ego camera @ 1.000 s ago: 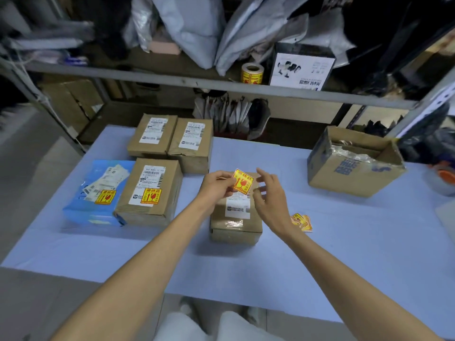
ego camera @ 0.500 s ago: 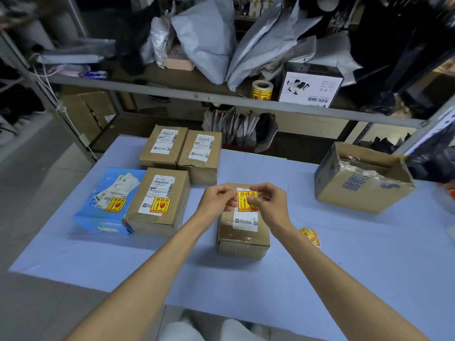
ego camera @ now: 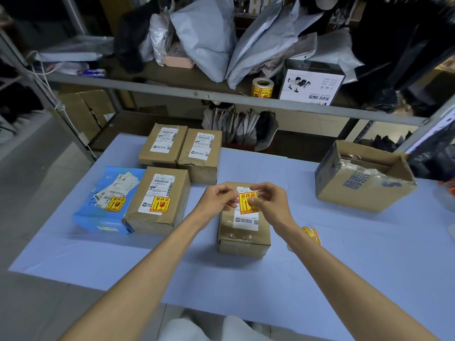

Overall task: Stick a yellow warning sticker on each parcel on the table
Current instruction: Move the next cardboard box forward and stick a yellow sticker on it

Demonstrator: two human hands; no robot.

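1. Left hand (ego camera: pixel 216 200) and right hand (ego camera: pixel 270 203) each pinch an edge of one yellow warning sticker (ego camera: pixel 247 203) with curled fingers. Holding two opposite sides likely keeps it flat and square as it goes down.
2. That sticker sits over the upper part of the white label on the middle parcel (ego camera: pixel 243 235). The parcel lies on the table (ego camera: pixel 320 271) directly in front of the person, probably so both hands reach it easily. Whether the sticker is fully pressed down cannot be told.
3. To the left, a brown box (ego camera: pixel 157 217) and a blue mailer (ego camera: pixel 98 217) touch each other. Each carries a yellow sticker, so they look finished and set aside.
4. Behind them, the back-left box (ego camera: pixel 162 143) and back-right box (ego camera: pixel 200 156) stand side by side with only white labels, apparently waiting their turn.
5. Loose stickers (ego camera: pixel 311 233) lie on the table just beside the right forearm, handy for the next pick. A sticker roll (ego camera: pixel 262 87) stands on the shelf (ego camera: pixel 172 91) beyond.
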